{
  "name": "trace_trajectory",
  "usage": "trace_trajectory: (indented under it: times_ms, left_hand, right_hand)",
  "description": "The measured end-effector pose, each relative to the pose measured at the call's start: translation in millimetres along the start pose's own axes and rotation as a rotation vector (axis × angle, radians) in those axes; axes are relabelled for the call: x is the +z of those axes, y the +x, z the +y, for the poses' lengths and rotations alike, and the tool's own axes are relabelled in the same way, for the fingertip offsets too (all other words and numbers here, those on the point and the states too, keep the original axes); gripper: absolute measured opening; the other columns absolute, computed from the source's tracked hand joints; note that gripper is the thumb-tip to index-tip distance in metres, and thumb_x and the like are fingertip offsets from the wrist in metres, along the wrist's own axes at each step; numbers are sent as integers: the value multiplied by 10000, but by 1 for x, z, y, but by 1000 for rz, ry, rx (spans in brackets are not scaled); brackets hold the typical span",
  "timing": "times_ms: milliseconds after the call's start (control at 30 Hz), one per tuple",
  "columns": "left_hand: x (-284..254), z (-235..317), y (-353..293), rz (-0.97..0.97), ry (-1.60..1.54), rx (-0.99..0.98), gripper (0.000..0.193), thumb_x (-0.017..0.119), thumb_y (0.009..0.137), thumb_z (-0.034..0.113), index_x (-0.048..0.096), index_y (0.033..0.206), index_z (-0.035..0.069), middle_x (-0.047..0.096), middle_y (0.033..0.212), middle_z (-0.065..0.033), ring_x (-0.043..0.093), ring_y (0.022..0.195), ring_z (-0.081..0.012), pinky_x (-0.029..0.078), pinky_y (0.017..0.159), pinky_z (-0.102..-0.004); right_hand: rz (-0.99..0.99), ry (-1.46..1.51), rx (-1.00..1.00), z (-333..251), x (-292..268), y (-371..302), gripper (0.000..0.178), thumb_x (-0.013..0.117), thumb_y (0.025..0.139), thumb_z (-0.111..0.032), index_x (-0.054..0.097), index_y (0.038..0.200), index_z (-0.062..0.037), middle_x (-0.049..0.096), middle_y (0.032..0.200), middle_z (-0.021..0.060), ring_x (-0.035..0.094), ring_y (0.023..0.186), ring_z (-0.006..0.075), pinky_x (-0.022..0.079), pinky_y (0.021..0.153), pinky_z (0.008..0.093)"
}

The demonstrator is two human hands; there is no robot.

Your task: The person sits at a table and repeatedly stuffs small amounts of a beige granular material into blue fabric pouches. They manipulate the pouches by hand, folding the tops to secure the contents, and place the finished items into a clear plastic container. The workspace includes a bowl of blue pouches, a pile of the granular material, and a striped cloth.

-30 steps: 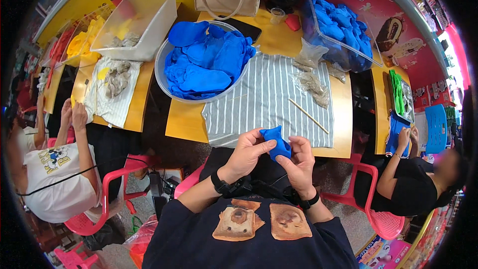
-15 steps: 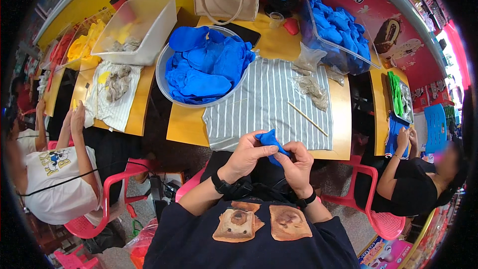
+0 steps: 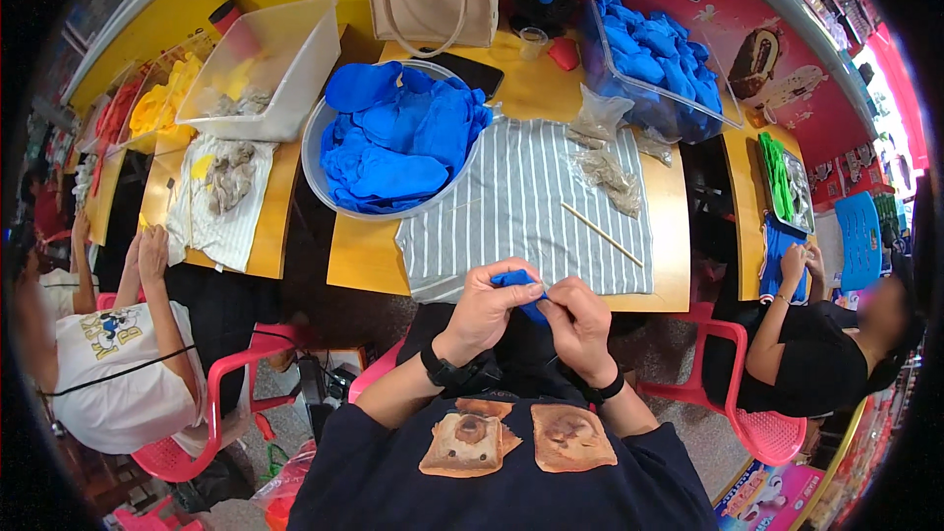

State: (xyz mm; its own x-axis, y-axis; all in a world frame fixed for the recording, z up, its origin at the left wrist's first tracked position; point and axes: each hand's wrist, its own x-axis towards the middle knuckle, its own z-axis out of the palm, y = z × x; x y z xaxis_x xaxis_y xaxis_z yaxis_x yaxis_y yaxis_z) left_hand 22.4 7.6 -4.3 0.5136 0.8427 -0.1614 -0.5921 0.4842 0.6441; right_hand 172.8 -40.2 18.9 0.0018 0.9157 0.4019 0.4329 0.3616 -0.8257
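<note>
In front of my chest, just off the table's near edge, a small blue fabric piece (image 3: 532,311) is pinched between both hands. My left hand (image 3: 485,307) is closed round its left side, with the thumb pressed on top. The fingertips of my right hand (image 3: 580,324) grip its right edge. Fingers cover much of the piece, so its full shape is hidden. Beyond my hands lies a grey-and-white striped cloth (image 3: 511,206), with a thin wooden stick (image 3: 602,234) on its right part. A round tub (image 3: 313,162) heaped with flat blue fabric pieces (image 3: 398,172) stands at the far left.
A clear bin (image 3: 730,118) of stuffed-looking blue pieces stands far right, beside plastic bags (image 3: 602,116). Behind are a beige tote bag (image 3: 433,10), a dark phone (image 3: 467,74), a small fan (image 3: 544,0) and a cup (image 3: 532,42). Seated co-workers (image 3: 128,364) flank me, on pink chairs.
The blue piece's raised tip is folded down and less of it shows. My right hand has turned and moved slightly left. The view has shifted a little.
</note>
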Motion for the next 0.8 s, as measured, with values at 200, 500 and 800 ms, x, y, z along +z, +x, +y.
trace_trajectory:
  times_ms: [200, 500, 800]
  left_hand:
    - [-1, -1, 0, 81, -83, -28, 36, 645, 871, 36, 658, 899, 16, 613, 815, -3, 573, 745, -81, 460, 691, -223]
    - [-8, 14, 4, -77, 273, -14, 141, 663, 893, 120, 679, 922, -17, 645, 818, -20, 596, 709, -79, 478, 639, -202]
    - [-31, 35, -10, -220, 327, 41, 100, 625, 892, 55, 692, 856, -11, 652, 840, -44, 598, 712, -97, 479, 659, -232]
  right_hand:
    - [11, 77, 178, -2, 0, -6, 59, 625, 817, 45, 571, 815, 22, 528, 689, 81, 500, 592, 162, 388, 547, 278]
    - [25, 76, 131, 2, -15, 0, 78, 606, 827, 59, 556, 780, 20, 510, 664, 74, 477, 577, 144, 377, 536, 263]
    - [-349, 299, 72, -16, -39, 9, 88, 592, 801, 46, 540, 733, 28, 534, 657, 96, 530, 577, 196, 419, 556, 301]
